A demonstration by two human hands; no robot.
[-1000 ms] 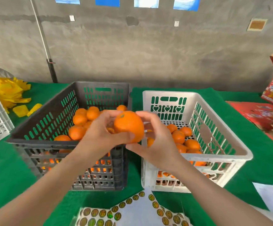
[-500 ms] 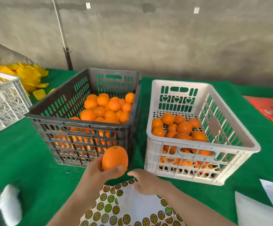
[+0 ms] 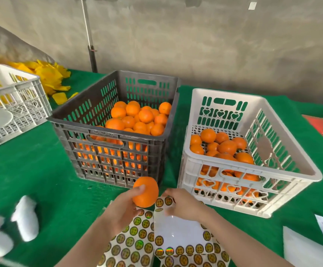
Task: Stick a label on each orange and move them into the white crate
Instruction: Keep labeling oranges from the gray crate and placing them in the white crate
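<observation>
On the green cloth table (image 3: 41, 170), your left hand (image 3: 124, 211) grips the round orange fruit (image 3: 145, 192) just above the white sheet of round labels (image 3: 176, 228), close for sticking. Your right hand (image 3: 183, 205) bends onto this sheet; whether it pinches a label, I cannot tell.

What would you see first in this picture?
The bright oranges piled in the grey crate in the middle, and more in the white crate to its right. Up front, the left hand holds one orange by a sheet of shiny round stickers.
</observation>
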